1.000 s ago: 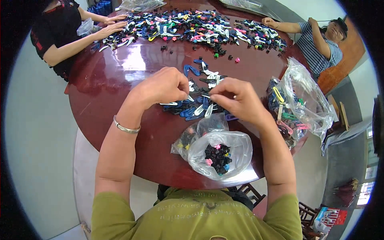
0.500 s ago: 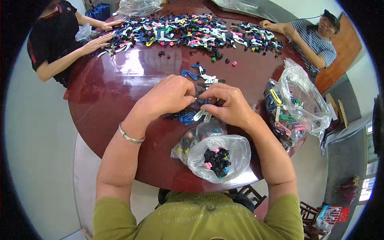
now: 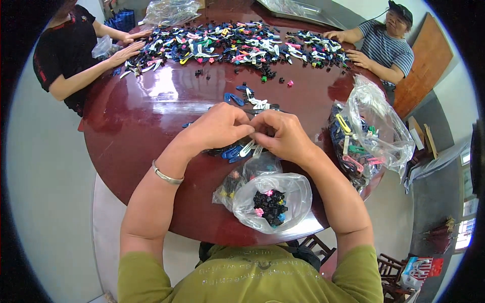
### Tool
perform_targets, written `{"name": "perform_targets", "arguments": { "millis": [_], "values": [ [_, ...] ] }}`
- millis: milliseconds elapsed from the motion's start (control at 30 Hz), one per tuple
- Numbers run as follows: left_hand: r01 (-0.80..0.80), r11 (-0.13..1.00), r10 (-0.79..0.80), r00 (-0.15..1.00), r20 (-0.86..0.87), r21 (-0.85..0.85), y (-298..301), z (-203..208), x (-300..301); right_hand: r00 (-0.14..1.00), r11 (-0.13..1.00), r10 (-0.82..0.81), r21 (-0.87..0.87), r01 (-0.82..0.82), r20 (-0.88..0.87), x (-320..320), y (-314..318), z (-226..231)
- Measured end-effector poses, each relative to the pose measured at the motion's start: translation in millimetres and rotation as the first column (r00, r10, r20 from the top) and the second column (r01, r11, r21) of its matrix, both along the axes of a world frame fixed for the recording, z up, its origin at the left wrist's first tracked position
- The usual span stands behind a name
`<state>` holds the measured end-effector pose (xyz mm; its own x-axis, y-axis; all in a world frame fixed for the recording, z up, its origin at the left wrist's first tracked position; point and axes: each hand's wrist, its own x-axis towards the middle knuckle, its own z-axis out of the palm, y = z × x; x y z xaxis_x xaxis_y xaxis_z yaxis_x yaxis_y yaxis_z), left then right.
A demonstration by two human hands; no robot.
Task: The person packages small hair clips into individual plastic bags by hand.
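Observation:
My left hand point(image 3: 221, 125) and my right hand point(image 3: 284, 135) meet above a small heap of hair clips, thumbs and fingers pinched together. Whatever lies between the fingertips is too small and covered to make out. Blue snap clips point(image 3: 233, 153) and white snap clips point(image 3: 247, 148) show just below the hands. More white clips point(image 3: 259, 104) and dark blue clips point(image 3: 234, 98) lie beyond them. Nearer to me stands an open clear plastic bag point(image 3: 299, 199) with small black claw clips point(image 3: 270, 206) and a few coloured flower-shaped ones inside.
A large mixed pile of hair clips point(image 3: 202, 45) covers the table's far side. A full clear bag of clips point(image 3: 348, 146) sits at the right edge. One person in black point(image 3: 65, 55) is at the far left, another in stripes point(image 3: 386, 53) at the far right, hands at the pile.
My left fingertips have come right to meet those of my right hand. The person in stripes has lowered a raised forearm, and that hand now rests by the pile. The view has shifted slightly.

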<state>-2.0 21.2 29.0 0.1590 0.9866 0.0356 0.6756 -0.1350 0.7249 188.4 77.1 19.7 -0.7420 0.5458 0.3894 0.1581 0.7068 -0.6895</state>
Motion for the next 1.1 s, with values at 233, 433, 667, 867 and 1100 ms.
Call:
{"name": "perform_targets", "arguments": {
  "millis": [233, 433, 667, 867, 1100],
  "values": [
    [-0.050, 0.864, 0.179, 0.961, -0.213, 0.501, 6, -17, -14, 0.977, 0.791, 0.110, -0.579, -0.197, -0.182, 38, -4, 54],
    [0.087, 0.822, 0.159, 0.913, -0.374, 0.563, 19, -43, -21, 0.863, 0.740, 0.499, -0.478, -0.473, -0.081, 46, -20, 75],
    [0.059, 0.894, 0.185, 0.855, -0.485, 0.444, 12, -25, -11, 0.985, 0.974, -0.167, -0.148, 0.173, 0.049, 11, 25, -1],
    [0.041, 0.907, 0.202, 0.830, -0.520, 0.418, 8, -21, -23, 0.975, 0.907, -0.211, 0.386, 0.170, 0.067, -21, 35, -10],
    [-0.017, 0.909, 0.218, 0.872, -0.438, 0.417, 7, -17, -24, 0.903, 0.816, -0.331, 0.564, 0.128, 0.274, -52, 54, -7]
  ]
}}
